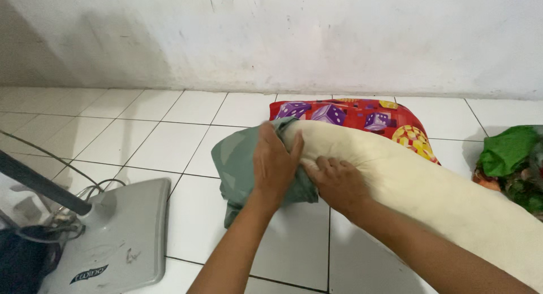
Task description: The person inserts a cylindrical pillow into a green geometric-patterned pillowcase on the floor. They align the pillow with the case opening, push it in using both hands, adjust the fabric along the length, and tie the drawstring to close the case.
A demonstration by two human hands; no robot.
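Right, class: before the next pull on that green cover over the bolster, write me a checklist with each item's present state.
1. Left hand has a grip on the green cover at the bolster's end: ok.
2. Right hand rests on the cream bolster beside the cover's edge: ok.
3. Cover's opening sits around the bolster's tip: cannot tell, the hands hide it.
4. Bolster's far end free of the green bundle on the floor: cannot tell, it runs out of view.
5. Dice-print pillow lies behind the bolster, touching it: not ok if the bolster must slide freely.
6. Fan base stands apart from the cover: ok.
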